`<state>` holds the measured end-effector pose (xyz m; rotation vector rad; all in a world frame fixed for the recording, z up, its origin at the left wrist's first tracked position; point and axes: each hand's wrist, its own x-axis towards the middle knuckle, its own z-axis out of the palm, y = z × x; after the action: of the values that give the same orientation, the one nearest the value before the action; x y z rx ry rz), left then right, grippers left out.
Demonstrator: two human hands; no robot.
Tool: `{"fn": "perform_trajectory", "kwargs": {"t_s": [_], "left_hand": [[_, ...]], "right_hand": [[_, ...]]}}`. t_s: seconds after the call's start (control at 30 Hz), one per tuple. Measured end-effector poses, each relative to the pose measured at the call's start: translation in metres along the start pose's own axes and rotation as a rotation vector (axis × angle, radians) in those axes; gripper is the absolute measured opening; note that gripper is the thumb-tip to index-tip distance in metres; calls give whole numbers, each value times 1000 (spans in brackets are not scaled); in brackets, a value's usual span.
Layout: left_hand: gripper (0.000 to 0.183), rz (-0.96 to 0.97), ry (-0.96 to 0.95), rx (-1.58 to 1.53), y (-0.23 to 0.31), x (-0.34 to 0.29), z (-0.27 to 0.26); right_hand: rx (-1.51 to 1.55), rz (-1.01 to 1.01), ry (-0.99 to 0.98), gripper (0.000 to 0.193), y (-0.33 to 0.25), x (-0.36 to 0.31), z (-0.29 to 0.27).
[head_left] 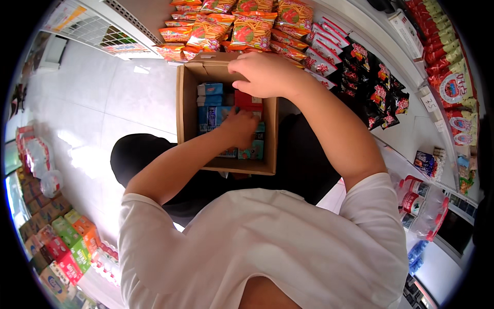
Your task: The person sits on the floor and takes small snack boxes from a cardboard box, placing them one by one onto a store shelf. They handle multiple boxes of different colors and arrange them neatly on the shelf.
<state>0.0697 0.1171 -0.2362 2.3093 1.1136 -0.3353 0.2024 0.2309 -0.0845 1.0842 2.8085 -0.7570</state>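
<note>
An open brown cardboard box [180, 110] stands in front of me, between my dark-trousered legs. Inside lie small blue packs [210, 95], a red pack [247, 100] and teal packs [252, 150]. Down in the box, my left hand [241, 129] touches the packs near the middle. Its fingers are bent downward and partly hidden, so whether they grip a pack is unclear. Over the far right corner of the box, my right hand [265, 74] has thumb and fingers apart, with nothing visible between them. It is beside the raised far flap [211, 56].
Orange snack bags [252, 31] fill the shelf beyond the box; black snack packs [378, 87] lie to their right. Bottles in shrink wrap [422, 208] stand at my right. Pale floor tiles [139, 98] extend left, toward stacked colourful cartons [67, 242] and wrapped goods [40, 157].
</note>
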Motion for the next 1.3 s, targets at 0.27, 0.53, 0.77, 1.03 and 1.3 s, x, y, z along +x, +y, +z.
{"fn": "perform_trajectory", "kwargs": {"t_s": [0.27, 0.53, 0.77, 1.03, 1.3], "left_hand": [[45, -2, 155, 91, 13, -3, 3], [36, 9, 97, 70, 26, -33, -20], [14, -17, 493, -230, -9, -89, -98], [7, -124, 646, -871, -66, -163, -147], [28, -437, 480, -1386, -76, -174, -132]], "right_hand": [[5, -20, -32, 34, 9, -5, 11], [4, 13, -43, 38, 9, -7, 6], [29, 153, -139, 47, -5, -13, -20], [1156, 354, -548, 77, -50, -21, -30], [1835, 437, -518, 65, -86, -3, 5]]}}
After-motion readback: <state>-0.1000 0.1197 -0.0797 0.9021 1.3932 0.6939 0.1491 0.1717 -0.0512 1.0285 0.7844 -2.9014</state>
